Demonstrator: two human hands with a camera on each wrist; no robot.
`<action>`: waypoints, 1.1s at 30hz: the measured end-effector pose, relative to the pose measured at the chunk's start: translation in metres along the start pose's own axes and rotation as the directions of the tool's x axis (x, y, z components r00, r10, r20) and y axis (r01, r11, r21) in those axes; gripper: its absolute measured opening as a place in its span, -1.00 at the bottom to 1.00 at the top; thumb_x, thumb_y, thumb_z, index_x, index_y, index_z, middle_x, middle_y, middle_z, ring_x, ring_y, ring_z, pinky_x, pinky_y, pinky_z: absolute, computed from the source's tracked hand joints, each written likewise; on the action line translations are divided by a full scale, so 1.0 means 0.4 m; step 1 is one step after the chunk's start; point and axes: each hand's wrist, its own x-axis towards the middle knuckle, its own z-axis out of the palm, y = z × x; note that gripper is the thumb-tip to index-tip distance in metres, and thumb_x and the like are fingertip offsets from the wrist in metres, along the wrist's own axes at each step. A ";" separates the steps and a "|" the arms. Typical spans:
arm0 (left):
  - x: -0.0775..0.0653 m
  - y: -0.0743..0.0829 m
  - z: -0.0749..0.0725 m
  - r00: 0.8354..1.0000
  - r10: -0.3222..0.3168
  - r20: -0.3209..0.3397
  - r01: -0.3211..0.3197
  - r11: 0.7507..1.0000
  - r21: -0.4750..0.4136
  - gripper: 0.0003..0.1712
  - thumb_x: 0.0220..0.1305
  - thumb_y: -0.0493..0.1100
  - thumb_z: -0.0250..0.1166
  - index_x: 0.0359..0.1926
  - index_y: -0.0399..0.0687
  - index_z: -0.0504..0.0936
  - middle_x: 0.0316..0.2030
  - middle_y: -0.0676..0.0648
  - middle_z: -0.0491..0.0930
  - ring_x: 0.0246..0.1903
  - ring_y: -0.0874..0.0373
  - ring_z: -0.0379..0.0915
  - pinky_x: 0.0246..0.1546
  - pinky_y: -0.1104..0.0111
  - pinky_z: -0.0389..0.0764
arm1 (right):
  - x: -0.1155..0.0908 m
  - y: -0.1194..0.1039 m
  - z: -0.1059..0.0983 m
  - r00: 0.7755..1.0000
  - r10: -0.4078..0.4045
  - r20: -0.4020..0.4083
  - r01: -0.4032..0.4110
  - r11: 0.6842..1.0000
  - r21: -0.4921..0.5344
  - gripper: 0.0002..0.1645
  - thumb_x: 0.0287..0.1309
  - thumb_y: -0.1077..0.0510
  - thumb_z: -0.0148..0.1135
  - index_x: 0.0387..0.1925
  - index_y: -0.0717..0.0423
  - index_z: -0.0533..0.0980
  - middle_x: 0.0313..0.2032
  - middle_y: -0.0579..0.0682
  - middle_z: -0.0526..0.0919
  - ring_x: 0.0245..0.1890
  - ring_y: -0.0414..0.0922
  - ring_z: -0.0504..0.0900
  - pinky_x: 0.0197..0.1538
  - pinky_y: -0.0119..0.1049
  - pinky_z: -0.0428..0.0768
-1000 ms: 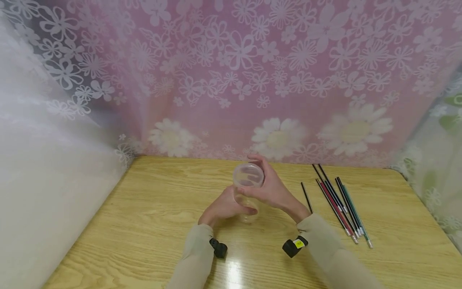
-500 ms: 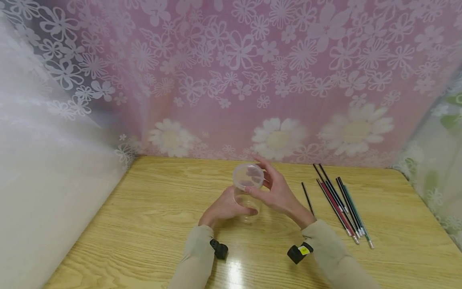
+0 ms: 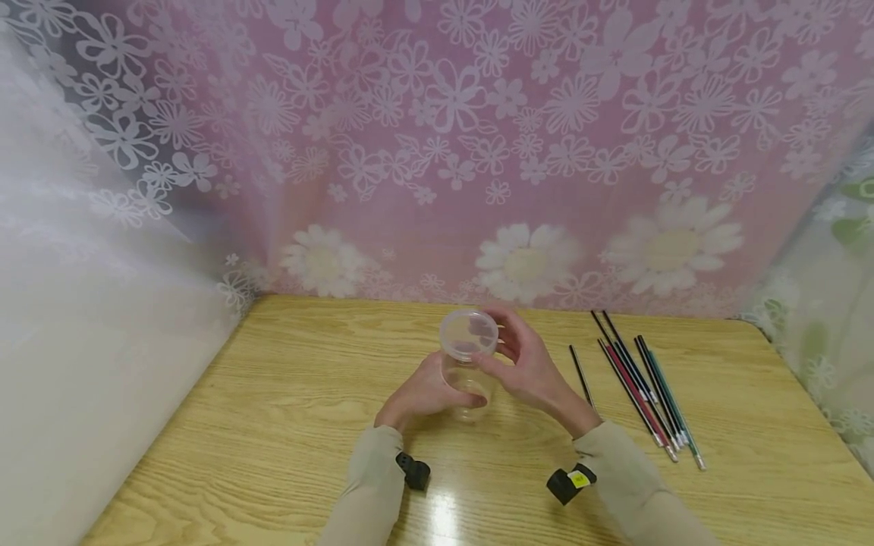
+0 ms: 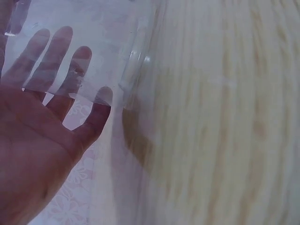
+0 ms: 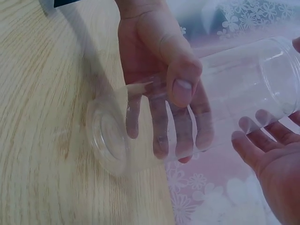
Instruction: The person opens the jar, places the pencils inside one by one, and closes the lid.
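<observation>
A clear plastic jar (image 3: 467,371) stands roughly upright at mid-table, and its see-through wall shows fingers behind it in both wrist views. My left hand (image 3: 429,388) grips its lower body, with the thumb across the front and fingers round the back. At the top, my right hand (image 3: 529,365) holds the jar near its whitish round rim (image 3: 469,356), thumb in front and fingers behind. Near the table in the right wrist view is the jar's base (image 5: 110,138); whether it touches the wood, I cannot tell.
Several pencils (image 3: 649,394), black, red and green, lie in a loose group on the right of the wooden table (image 3: 287,425). One dark pencil (image 3: 582,373) lies apart, partly behind the right wrist. A flowered pink curtain (image 3: 423,152) hangs along the back edge.
My right hand has shifted right and turned round the jar's rim, its fingers drawing down from the far side. The left hand and the jar have stayed in place.
</observation>
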 end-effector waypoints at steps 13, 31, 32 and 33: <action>-0.005 0.016 0.000 0.990 0.011 -0.141 -0.005 0.999 0.042 0.17 -0.15 0.10 0.72 0.43 0.57 0.22 0.38 0.22 0.37 0.41 0.08 0.29 0.39 -0.11 0.32 | 0.010 -0.006 0.010 0.996 0.057 -0.069 -0.062 0.995 -0.084 -0.11 0.10 0.19 0.55 0.33 0.04 0.19 0.24 0.11 0.56 0.23 0.08 0.62 0.22 0.07 0.58; -0.019 0.021 0.011 0.978 -0.017 -0.208 0.027 0.999 0.043 0.15 -0.10 0.14 0.69 0.44 0.68 0.19 0.34 0.18 0.44 0.28 0.06 0.43 0.24 -0.07 0.48 | 0.005 0.002 0.008 0.994 0.012 -0.106 -0.026 0.991 -0.134 -0.18 0.19 0.19 0.47 0.37 0.11 0.21 0.22 0.19 0.58 0.22 0.14 0.63 0.20 0.06 0.61; -0.020 0.021 0.012 0.977 -0.020 -0.213 0.031 0.998 0.048 0.16 -0.11 0.14 0.69 0.45 0.66 0.18 0.33 0.17 0.44 0.27 0.05 0.43 0.24 -0.07 0.48 | 0.004 0.003 0.007 0.995 -0.001 -0.100 -0.012 0.992 -0.129 -0.21 0.22 0.22 0.43 0.38 0.12 0.24 0.22 0.20 0.58 0.22 0.15 0.62 0.20 0.05 0.61; -0.020 0.021 0.012 0.976 -0.025 -0.217 0.038 0.998 0.052 0.18 -0.12 0.15 0.70 0.46 0.65 0.16 0.32 0.17 0.44 0.25 0.06 0.44 0.23 -0.07 0.49 | 0.003 0.003 0.007 0.996 -0.014 -0.093 0.002 0.992 -0.128 -0.23 0.24 0.24 0.41 0.39 0.11 0.25 0.22 0.21 0.57 0.23 0.15 0.62 0.20 0.03 0.62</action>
